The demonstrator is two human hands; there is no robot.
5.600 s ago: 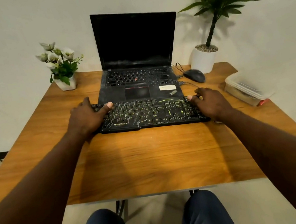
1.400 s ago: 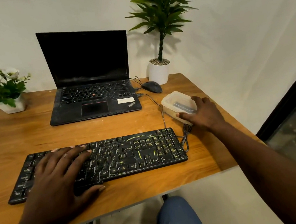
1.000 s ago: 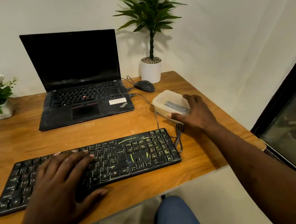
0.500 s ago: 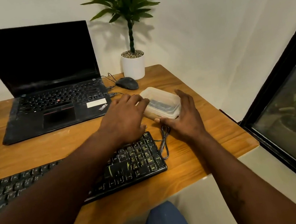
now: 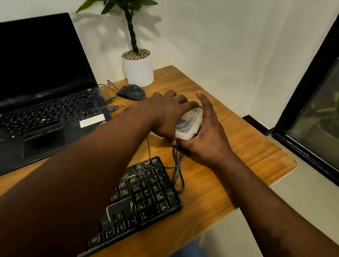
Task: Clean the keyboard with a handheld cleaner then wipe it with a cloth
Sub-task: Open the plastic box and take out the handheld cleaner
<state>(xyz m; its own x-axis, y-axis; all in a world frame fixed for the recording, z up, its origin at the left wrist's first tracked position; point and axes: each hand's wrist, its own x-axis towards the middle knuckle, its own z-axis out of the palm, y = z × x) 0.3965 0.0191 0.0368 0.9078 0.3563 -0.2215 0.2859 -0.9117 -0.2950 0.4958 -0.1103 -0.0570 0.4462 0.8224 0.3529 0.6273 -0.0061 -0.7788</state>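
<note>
A black keyboard (image 5: 143,198) with yellow-green markings lies near the front edge of the wooden table (image 5: 246,161); my left forearm covers its left part. Behind its right end sits a clear lidded plastic container (image 5: 188,123) with something dark inside. My left hand (image 5: 166,111) lies over the container's lid and left side. My right hand (image 5: 205,136) cups its right side and near corner. The keyboard's cable (image 5: 178,171) loops on the table below my right hand. No cleaner or cloth shows in the open.
An open black laptop (image 5: 37,117) stands at the back left, a dark mouse (image 5: 132,92) and a white potted plant (image 5: 138,67) behind the container. The table's right edge is close; a dark-framed window (image 5: 325,105) runs along the right.
My left hand left the keyboard and crossed to the container, now lying over its lid. My right hand stays against the container's right side. The view has swung right and closer.
</note>
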